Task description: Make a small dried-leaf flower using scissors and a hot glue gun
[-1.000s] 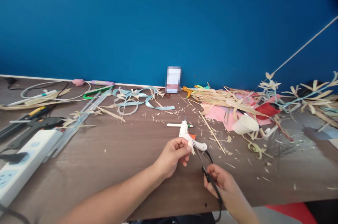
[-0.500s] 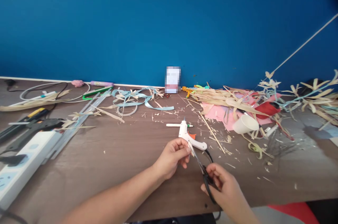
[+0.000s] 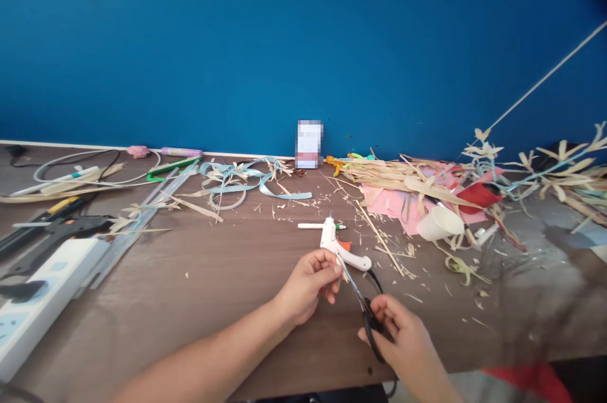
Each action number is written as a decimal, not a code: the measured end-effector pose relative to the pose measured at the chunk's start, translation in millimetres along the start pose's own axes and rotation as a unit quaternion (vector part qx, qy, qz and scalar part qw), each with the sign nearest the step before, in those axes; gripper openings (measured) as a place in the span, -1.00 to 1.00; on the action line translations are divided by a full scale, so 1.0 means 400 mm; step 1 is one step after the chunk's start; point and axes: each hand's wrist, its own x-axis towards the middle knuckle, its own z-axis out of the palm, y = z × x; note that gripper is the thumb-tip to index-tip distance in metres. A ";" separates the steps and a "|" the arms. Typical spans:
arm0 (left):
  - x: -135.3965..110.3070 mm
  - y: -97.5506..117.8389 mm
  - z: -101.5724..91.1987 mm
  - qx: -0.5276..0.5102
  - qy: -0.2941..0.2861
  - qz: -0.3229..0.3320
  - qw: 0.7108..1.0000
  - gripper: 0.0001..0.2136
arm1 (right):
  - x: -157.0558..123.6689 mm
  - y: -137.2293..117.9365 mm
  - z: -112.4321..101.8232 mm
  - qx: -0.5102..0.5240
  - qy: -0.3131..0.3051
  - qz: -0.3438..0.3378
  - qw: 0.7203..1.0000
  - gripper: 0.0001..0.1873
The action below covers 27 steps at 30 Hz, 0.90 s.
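Observation:
My right hand (image 3: pixel 403 333) grips a pair of black-handled scissors (image 3: pixel 358 292) by the loops, the blades pointing up and left. The blade tips reach the fingers of my left hand (image 3: pixel 315 283), which is closed in a pinch. A small pale strip (image 3: pixel 346 277) shows at its fingertips beside the blades, mostly hidden by the fingers. Just beyond my hands a white glue gun (image 3: pixel 328 235) with an orange trigger lies on the table, its black cord running toward my right hand. Behind the gun lies a white pen-like stick (image 3: pixel 310 226) with a green end.
A white power strip (image 3: pixel 71 270) lies at the left near dark tools. Light blue ribbon (image 3: pixel 284 193) curls at the back. On the right are dried straw strips (image 3: pixel 379 175), pink paper (image 3: pixel 403 213), a white paper cup (image 3: pixel 441 223) and straw flowers (image 3: pixel 564 156). Small clippings litter the table.
Both hands and the scissors stay almost in place. The scissor handles look slightly closer together than before.

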 end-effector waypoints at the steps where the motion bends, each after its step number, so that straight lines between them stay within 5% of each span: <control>1: 0.000 -0.001 -0.001 -0.001 -0.001 0.000 1.000 -0.79 | -0.001 -0.001 0.001 -0.002 0.006 -0.001 1.000 -0.84; 27: 0.001 0.002 0.000 0.001 0.005 -0.003 1.000 -0.76 | -0.003 0.002 0.005 -0.023 0.030 -0.004 0.999 -0.84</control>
